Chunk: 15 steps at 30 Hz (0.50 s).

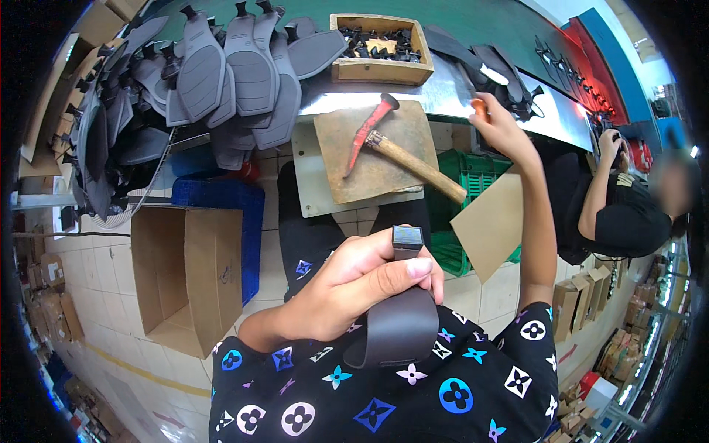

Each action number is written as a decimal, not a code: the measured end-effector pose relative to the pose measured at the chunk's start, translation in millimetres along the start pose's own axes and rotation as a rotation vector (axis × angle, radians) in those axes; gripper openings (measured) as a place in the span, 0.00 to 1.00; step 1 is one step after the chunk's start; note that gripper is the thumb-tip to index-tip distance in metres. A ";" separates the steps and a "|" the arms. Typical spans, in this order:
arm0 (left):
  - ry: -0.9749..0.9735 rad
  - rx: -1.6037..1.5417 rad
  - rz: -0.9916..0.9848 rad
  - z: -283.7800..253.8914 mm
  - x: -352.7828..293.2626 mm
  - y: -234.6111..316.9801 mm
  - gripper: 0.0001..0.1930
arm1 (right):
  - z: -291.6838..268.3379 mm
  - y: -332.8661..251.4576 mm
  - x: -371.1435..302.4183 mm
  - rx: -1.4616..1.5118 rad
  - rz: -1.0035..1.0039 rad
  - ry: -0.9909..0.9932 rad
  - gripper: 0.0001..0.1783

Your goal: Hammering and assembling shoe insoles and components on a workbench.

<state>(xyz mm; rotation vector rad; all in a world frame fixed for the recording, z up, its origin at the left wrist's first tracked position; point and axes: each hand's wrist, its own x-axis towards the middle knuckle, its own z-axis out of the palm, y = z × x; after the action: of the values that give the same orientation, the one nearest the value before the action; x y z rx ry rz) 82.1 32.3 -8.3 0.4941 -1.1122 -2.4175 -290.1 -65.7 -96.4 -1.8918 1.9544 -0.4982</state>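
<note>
My left hand [362,280] is closed around a dark heeled sandal, held in front of my chest. Its block heel [408,238] points up past my fingers, and its wide brown strap [402,331] loops out below my thumb. Most of the sole is hidden by the hand. Off to the right, my right hand [506,133] reaches over the bench edge, fingers closed on an orange handle [480,109]; the working end cannot be made out. Between the hands, a red-headed hammer [417,166] with a wooden handle lies on a worn square board [336,162].
Several grey heeled soles [251,63] pile up on the left of the bench. A wooden box [380,70] holds small black heels. Below stand a cardboard box [214,273], a blue crate [252,221] and a green crate [450,255]. Another person [628,199] sits at right.
</note>
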 end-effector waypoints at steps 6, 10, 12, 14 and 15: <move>0.089 -0.014 -0.018 6.5 -9.2 3.3 0.12 | 53.7 7.8 58.5 -0.379 -0.018 0.228 0.28; 0.272 0.172 0.161 -5.4 -2.2 2.1 0.12 | 46.8 -59.7 9.6 -0.154 -0.256 0.419 0.28; 0.388 0.511 0.374 -21.8 5.2 3.4 0.10 | 61.1 -91.7 -42.0 -0.059 -0.288 0.330 0.30; 0.484 0.466 0.282 -35.6 7.6 5.1 0.11 | 73.5 -107.5 -81.6 -0.226 -0.284 0.247 0.29; 0.501 0.482 0.290 -42.1 10.1 5.6 0.11 | 79.6 -109.5 -93.1 -0.307 -0.272 0.213 0.27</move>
<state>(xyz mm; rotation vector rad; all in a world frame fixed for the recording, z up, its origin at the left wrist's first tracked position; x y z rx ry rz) 95.2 -2.4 -31.2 0.9528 -1.4057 -1.6401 -153.1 24.0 -109.0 -2.4062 2.0075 -0.5174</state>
